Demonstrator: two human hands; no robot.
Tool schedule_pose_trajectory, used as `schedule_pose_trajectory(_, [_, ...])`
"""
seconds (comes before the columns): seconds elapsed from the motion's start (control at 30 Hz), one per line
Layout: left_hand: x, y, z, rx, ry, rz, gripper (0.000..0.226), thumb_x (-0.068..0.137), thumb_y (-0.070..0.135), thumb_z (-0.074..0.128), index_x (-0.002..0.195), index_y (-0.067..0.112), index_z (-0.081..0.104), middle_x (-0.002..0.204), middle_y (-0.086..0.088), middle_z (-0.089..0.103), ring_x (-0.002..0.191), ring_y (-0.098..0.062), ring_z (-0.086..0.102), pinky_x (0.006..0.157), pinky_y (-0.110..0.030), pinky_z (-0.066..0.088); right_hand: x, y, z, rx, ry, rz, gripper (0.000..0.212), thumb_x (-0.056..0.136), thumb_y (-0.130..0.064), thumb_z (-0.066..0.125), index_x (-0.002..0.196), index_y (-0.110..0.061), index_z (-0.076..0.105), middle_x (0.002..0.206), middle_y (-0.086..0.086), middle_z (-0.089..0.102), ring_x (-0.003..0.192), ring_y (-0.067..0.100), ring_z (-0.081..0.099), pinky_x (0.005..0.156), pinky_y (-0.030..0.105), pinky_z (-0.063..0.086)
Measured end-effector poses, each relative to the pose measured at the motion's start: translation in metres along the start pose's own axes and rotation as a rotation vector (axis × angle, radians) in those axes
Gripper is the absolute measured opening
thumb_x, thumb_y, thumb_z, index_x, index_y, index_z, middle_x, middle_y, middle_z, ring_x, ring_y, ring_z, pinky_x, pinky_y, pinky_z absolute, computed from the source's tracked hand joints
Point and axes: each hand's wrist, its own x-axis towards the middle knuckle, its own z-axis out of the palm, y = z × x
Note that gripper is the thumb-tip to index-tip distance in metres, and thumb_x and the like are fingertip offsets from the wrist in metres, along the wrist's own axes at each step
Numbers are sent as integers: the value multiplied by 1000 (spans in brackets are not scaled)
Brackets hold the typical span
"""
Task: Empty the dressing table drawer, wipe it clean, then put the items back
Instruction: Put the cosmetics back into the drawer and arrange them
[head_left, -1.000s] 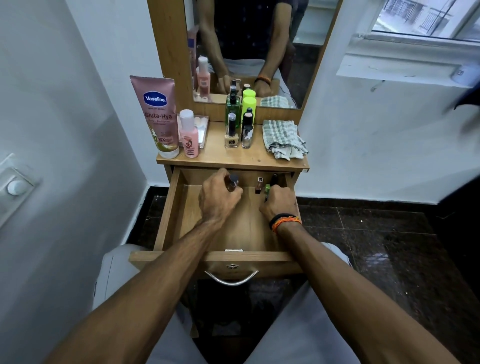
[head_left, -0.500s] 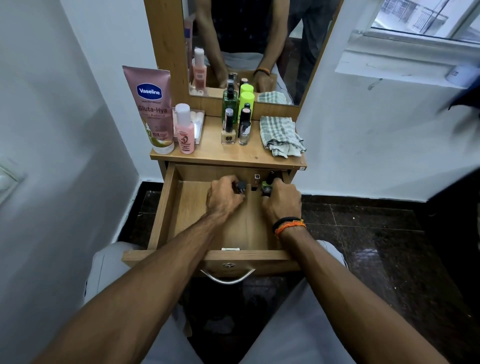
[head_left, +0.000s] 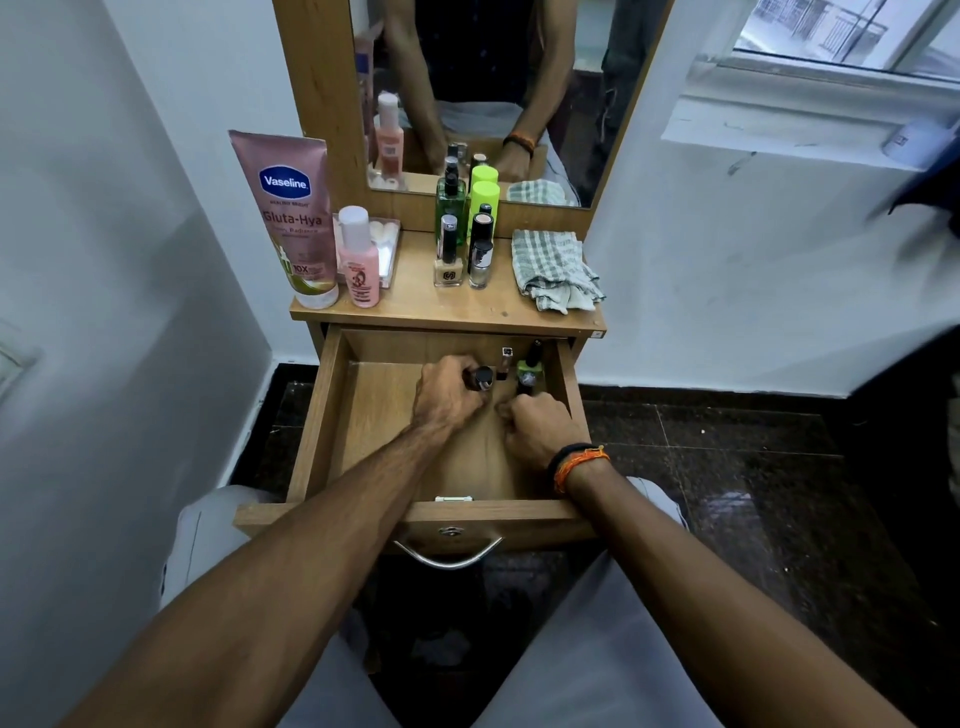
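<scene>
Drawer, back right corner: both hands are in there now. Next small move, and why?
Probably lift the left hand out with the dark bottle its fingers grip and stand it on the tabletop. Other bottles already stand there, while the green bottle and a small brown one remain in the drawer, so emptying looks unfinished.

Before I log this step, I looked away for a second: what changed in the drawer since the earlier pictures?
The left hand, gripping a dark bottle, tipped it from upright to lying sideways, cap to the right. The right hand closed on a dark bottle beside the green bottle. The small brown bottle at the back of the drawer, the tabletop bottles and the checked cloth stayed put.
</scene>
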Motion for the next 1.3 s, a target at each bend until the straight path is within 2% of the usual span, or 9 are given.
schedule_pose_trajectory(0.3, [5, 4, 6, 7, -46, 51, 14, 78, 19, 76, 92, 20, 74, 86, 0, 73, 82, -18, 66, 69, -22, 42, 0, -1, 2, -2, -20, 41, 17, 94, -12, 53, 105, -7, 65, 102, 15, 65, 93, 32, 64, 84, 41, 57])
schedule_pose_trajectory(0.57, [9, 4, 13, 13, -64, 98, 16, 79, 20, 76, 94, 18, 73, 88, 3, 74, 85, -16, 67, 79, -29, 54, 0, -3, 2, 10, -9, 91, 18, 93, -13, 54, 105, -6, 65, 102, 16, 64, 92, 32, 62, 78, 39, 53])
schedule_pose_trajectory(0.93, [13, 9, 19, 17, -75, 117, 7, 80, 20, 74, 85, 20, 70, 81, 4, 72, 82, -15, 67, 73, -26, 52, -2, -5, 0, 10, 5, 104, 16, 94, -11, 54, 102, -4, 65, 101, 16, 64, 93, 33, 64, 77, 38, 53])
schedule_pose_trajectory(1.07, [14, 9, 22, 12, -71, 123, 7, 80, 19, 75, 86, 18, 71, 81, 3, 73, 81, -15, 68, 78, -31, 57, -3, -6, -1, 3, 5, 99, 15, 93, -10, 54, 102, -3, 65, 101, 16, 64, 93, 33, 63, 78, 38, 53])
schedule_pose_trajectory(1.3, [15, 6, 22, 12, -61, 104, 11, 78, 20, 78, 83, 21, 68, 81, 2, 73, 83, -18, 69, 79, -38, 60, -4, -6, -2, 11, 10, 90, 16, 94, -9, 53, 103, -4, 64, 102, 16, 64, 94, 32, 63, 81, 39, 54])
